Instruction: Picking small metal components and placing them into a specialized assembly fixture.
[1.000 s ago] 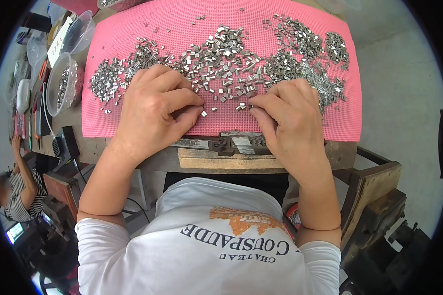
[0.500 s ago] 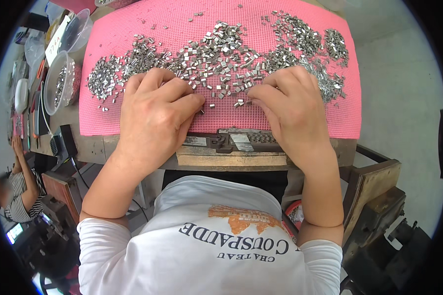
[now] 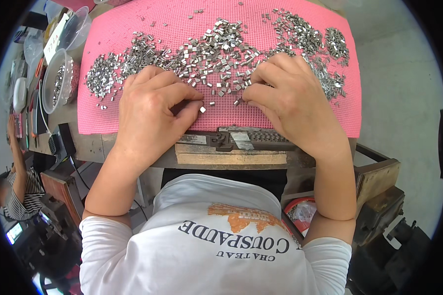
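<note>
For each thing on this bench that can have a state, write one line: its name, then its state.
Left hand: curled, fingertips pinched on the pink mat.
Right hand: curled, fingertips among the metal pieces.
Small metal pieces: loose, spread in heaps.
Pink mat: flat.
Clear tub: open, holding metal pieces.
Metal rail: lying along the bench edge.

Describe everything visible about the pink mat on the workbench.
The pink mat is a broad rectangular sheet with a fine woven-looking texture, lying flat on the workbench. Small shiny metal pieces lie scattered across its upper half in loose heaps. The left hand and right hand rest on its near part, fingers among the pieces.
</note>
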Tool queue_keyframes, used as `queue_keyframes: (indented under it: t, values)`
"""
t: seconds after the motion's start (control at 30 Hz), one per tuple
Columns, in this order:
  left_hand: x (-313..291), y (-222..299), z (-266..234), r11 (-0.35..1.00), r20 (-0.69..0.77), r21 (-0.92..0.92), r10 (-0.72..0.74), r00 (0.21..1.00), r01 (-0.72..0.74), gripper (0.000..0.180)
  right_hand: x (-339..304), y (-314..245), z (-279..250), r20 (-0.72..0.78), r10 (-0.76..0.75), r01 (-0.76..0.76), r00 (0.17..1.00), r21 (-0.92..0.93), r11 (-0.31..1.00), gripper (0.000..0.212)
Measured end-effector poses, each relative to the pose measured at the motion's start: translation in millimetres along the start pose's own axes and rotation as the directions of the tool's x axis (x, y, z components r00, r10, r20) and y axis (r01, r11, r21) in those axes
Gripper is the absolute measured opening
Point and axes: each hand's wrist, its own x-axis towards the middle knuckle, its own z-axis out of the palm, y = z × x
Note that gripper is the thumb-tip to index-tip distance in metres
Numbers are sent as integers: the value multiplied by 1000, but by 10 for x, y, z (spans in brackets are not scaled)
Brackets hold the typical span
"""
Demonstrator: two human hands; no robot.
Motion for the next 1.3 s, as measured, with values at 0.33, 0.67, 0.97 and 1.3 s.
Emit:
queue_keyframes:
  t: [0.33,0.67,0.97,1.3]
  values:
    - [-227,248,55,968,-75,-226,92,993,-107,20,-482,-544,-14,-204,296,-267,933,159,950,20]
    - [-195,531,360,957,-137,-201,182,974,-207,27,-699,-623,191,-298,329,-305,896,126,944,22]
    - [-214,523,363,958,-103,-235,142,985,-162,31,-698,-627,208,-313,311,-288,897,118,950,27]
    - [-187,211,92,953,-195,-299,-22,981,-38,25,-716,-525,98,-304,319,-273,898,185,944,30]
